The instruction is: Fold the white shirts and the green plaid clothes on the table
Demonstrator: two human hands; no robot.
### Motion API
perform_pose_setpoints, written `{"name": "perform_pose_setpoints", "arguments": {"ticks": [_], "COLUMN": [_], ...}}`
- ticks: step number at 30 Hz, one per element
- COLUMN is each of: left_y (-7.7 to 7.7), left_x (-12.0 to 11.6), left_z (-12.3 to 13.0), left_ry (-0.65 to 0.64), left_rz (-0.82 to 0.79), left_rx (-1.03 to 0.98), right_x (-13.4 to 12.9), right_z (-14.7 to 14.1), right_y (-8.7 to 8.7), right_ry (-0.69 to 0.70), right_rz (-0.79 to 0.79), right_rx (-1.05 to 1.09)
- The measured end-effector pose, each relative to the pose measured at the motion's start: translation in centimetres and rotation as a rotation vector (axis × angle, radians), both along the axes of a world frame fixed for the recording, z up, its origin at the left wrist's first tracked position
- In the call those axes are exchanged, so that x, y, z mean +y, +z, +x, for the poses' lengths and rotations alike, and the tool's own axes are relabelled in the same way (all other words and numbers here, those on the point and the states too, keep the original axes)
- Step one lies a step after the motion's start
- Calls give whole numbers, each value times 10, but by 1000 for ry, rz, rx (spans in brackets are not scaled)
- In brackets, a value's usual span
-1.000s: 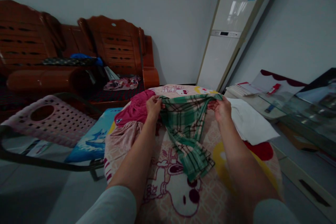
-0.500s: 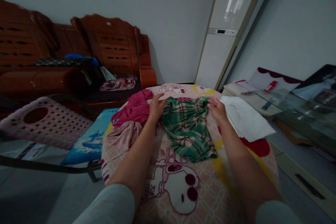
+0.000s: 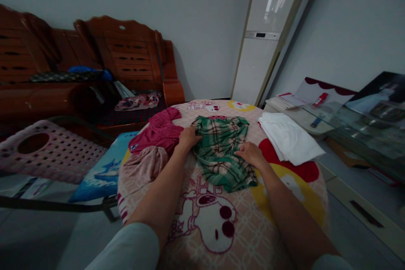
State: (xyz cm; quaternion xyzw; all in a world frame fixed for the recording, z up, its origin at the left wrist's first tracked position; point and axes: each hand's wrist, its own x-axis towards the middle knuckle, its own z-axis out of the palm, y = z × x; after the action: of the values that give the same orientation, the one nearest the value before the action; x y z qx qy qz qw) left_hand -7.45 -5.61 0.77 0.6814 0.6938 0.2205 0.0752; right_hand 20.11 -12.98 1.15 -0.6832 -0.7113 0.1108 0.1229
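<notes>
A green plaid garment [image 3: 221, 147] with a gathered far edge lies rumpled on the round table [image 3: 253, 232]. My left hand [image 3: 189, 137] is closed at its upper left edge, thumb and fingers pinching the cloth. Lower down on the opposite side, my right hand [image 3: 251, 154] has its fingers bent together on the garment's right edge. Left of my left hand lie a magenta garment [image 3: 161, 130] and a dusty pink one [image 3: 147, 163]. A folded white cloth [image 3: 289, 137] rests at the table's right side.
At the left, a pink woven chair [image 3: 63, 152] with a blue cushion [image 3: 104, 173] stands close to the table. Wooden seats [image 3: 133, 59] line the wall behind. A glass-topped stand [image 3: 357, 130] is at the right, near a tall white air conditioner [image 3: 259, 59].
My right hand has come down from the garment's upper right corner to its right edge. My left hand has shifted slightly down and closed at the left edge. The view has turned slightly.
</notes>
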Motion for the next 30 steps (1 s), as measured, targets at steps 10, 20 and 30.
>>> {"name": "perform_pose_setpoints", "arguments": {"ticks": [10,20,30], "left_y": [11,12,30], "left_x": [3,-3,-16], "left_z": [-20,-22,-55], "left_ry": [46,-70,-104], "left_rz": [163,9,-230], "left_rx": [-157,10,311], "right_x": [4,-4,-9], "right_z": [40,18,-17], "right_y": [3,4,-12], "right_ry": [-381,-148,175], "right_rz": [115,403,302], "right_rx": [-216,-105,-56]}}
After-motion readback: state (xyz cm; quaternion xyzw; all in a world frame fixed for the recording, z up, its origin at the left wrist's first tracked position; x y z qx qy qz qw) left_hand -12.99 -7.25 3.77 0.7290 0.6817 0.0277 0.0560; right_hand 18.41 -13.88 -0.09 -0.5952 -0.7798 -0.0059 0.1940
